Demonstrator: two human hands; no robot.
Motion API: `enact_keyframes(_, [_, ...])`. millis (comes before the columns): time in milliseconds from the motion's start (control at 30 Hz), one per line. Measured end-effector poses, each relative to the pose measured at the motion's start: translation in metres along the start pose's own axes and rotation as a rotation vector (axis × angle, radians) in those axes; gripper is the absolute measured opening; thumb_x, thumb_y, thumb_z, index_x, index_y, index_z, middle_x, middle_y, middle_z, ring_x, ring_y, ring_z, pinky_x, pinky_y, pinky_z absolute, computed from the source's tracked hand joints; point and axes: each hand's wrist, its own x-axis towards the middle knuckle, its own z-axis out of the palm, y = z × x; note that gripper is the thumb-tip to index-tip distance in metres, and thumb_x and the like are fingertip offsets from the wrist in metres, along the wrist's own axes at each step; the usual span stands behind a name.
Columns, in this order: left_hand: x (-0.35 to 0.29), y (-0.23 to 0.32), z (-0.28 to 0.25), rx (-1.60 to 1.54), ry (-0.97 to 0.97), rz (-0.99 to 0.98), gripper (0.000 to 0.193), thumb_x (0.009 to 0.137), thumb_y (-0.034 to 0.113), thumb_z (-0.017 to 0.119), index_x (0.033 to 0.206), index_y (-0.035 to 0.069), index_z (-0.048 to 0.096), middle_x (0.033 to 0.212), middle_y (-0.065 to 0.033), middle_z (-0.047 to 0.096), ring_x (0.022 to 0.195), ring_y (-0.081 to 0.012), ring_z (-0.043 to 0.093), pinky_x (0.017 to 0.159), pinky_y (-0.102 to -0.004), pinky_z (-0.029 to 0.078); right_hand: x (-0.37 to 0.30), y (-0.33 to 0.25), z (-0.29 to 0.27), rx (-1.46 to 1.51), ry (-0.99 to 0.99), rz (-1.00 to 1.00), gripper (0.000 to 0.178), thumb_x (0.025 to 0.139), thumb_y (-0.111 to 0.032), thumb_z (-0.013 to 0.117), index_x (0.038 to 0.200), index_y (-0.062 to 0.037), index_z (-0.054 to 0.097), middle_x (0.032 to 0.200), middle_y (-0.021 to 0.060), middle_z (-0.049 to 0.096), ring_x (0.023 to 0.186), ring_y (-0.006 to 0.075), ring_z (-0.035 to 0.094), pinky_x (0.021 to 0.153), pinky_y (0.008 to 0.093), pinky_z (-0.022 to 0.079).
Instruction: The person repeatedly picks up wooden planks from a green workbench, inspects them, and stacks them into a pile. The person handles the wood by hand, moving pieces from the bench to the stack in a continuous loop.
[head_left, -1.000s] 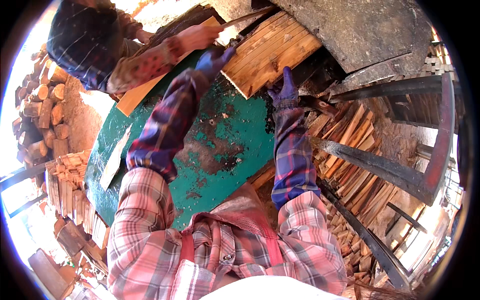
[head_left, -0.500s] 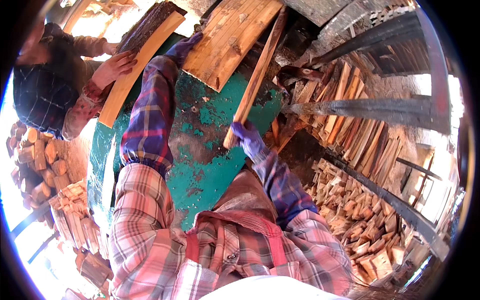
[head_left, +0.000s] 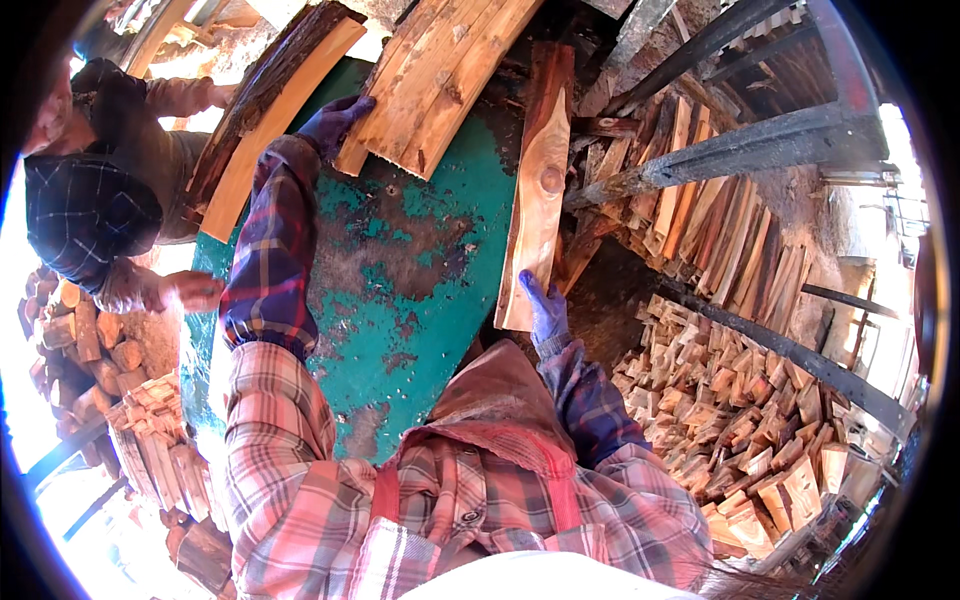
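My right hand (head_left: 546, 312), in a purple glove, grips the near end of a board (head_left: 540, 190) with a dark knot and brown bark at its far end. The board's broad face is turned up, along the right side of a worn green metal surface (head_left: 400, 270). My left hand (head_left: 338, 126), gloved too, is closed at the left edge of several pale boards (head_left: 445, 75) lying side by side at the far end. A narrow strip sticks out beside that hand; its fingertips are partly hidden against the wood.
A bark-edged slab (head_left: 275, 115) lies at the far left, before another person (head_left: 100, 190) whose hand (head_left: 190, 291) hangs near the green edge. Split wood (head_left: 740, 400) is piled at right below metal bars (head_left: 720, 150). Logs (head_left: 90, 335) are stacked at left.
The board in my right hand has turned from its narrow edge to its broad face. The boards and my left hand have shifted left. The other person's near hand has left the slab.
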Motion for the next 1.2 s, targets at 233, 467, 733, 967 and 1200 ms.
enact_keyframes(233, [0.032, -0.022, -0.05, 0.198, 0.036, 0.129, 0.048, 0.089, 0.027, 0.07, 0.126, -0.002, 0.058, 0.117, -0.0079, 0.064, 0.098, -0.0158, 0.061, 0.089, -0.0304, 0.047, -0.055, -0.024, -0.098, -0.184, 0.043, 0.066, 0.027, 0.085, -0.015, 0.074, 0.105, 0.002, 0.066, 0.097, 0.0046, 0.068, 0.085, 0.0125, 0.065, 0.078, 0.0246, 0.052])
enact_keyframes(467, [0.018, -0.03, -0.067, 0.539, 0.304, 0.228, 0.059, 0.077, 0.033, 0.078, 0.119, -0.004, 0.061, 0.107, -0.0126, 0.066, 0.092, -0.0218, 0.062, 0.082, -0.0332, 0.048, -0.188, -0.011, -0.181, -0.316, 0.193, 0.046, 0.033, 0.085, -0.024, 0.074, 0.103, 0.0031, 0.067, 0.095, 0.0039, 0.066, 0.086, 0.011, 0.061, 0.078, 0.0267, 0.048])
enact_keyframes(733, [-0.132, -0.039, -0.045, 0.337, 0.24, 0.258, 0.037, 0.081, 0.018, 0.07, 0.111, -0.002, 0.065, 0.098, -0.0056, 0.067, 0.09, -0.0158, 0.061, 0.08, -0.0297, 0.048, -0.119, -0.011, -0.264, -0.686, 0.549, -0.097, 0.044, 0.083, -0.041, 0.074, 0.096, 0.0013, 0.07, 0.079, 0.0056, 0.065, 0.07, 0.0151, 0.057, 0.065, 0.032, 0.047])
enact_keyframes(967, [-0.29, -0.074, 0.03, 0.876, 0.622, 0.459, 0.037, 0.086, 0.017, 0.061, 0.121, 0.008, 0.06, 0.101, -0.0194, 0.067, 0.092, -0.0344, 0.066, 0.076, -0.0424, 0.052, 0.03, -0.17, -0.124, -0.409, 0.165, -0.632, 0.056, 0.09, -0.043, 0.065, 0.124, -0.0003, 0.053, 0.115, 0.0164, 0.061, 0.097, 0.0229, 0.06, 0.079, 0.0377, 0.051])
enact_keyframes(1200, [-0.344, -0.06, 0.094, 1.402, 0.582, 1.024, 0.041, 0.082, 0.016, 0.059, 0.122, 0.008, 0.057, 0.116, -0.0139, 0.063, 0.103, -0.0332, 0.063, 0.084, -0.0446, 0.053, -0.046, -0.184, 0.054, 0.181, -0.404, -0.068, 0.062, 0.089, -0.055, 0.059, 0.13, -0.0087, 0.049, 0.126, 0.0148, 0.056, 0.112, 0.0307, 0.057, 0.087, 0.0431, 0.053])
